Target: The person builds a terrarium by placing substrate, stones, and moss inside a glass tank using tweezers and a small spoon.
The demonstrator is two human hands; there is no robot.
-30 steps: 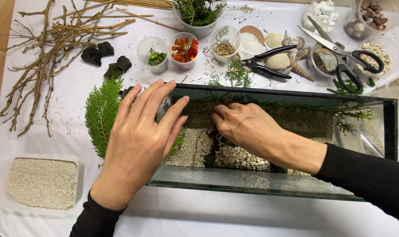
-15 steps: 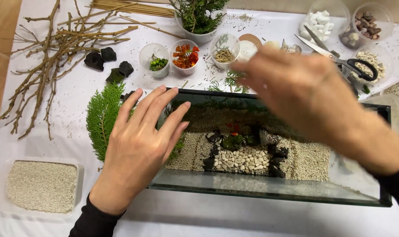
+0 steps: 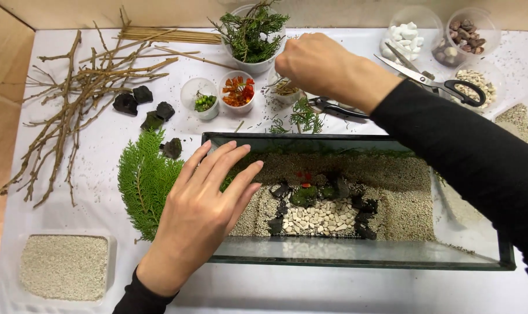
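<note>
Leftmost, at the lower left of the frame, a tray of sand (image 3: pixel 64 266) sits on the white table (image 3: pixel 101 145), and above it a heap of bare twigs (image 3: pixel 72 99) spreads across the upper left, with thin sticks (image 3: pixel 171 36) laid along the top edge. Right of the twigs lie dark stones (image 3: pixel 142 104), and below them a flat green frond (image 3: pixel 145 186) rests just beside the tank's left end. The left hand (image 3: pixel 203 218) lies flat over that left end, fingers spread and slack, gripping nothing, palm across the near corner and covering part of the frond. The glass tank (image 3: pixel 357 259) fills the lower middle; its floor is pale gravel with a patch of white pebbles (image 3: pixel 319 218) ringed by black chips and a bit of moss (image 3: pixel 304 195) with a red speck. Above the tank stand small cups: one with green bits (image 3: pixel 201 99), one with orange bits (image 3: pixel 238 92), and a bowl of green sprigs (image 3: pixel 249 35) behind them. The right hand (image 3: pixel 319 64) hovers in the upper middle over a small cup (image 3: pixel 284 88) of straw-coloured bits, fingers curled down to it; whether they pinch anything cannot be told. Its black sleeve crosses the tank's right half and hides that corner. Pruners (image 3: pixel 333 107) lie under the wrist, scissors (image 3: pixel 444 81) to the right, and cups of white stones (image 3: pixel 403 38), brown stones (image 3: pixel 464 35) and mixed pebbles (image 3: pixel 473 81) at the upper right.
</note>
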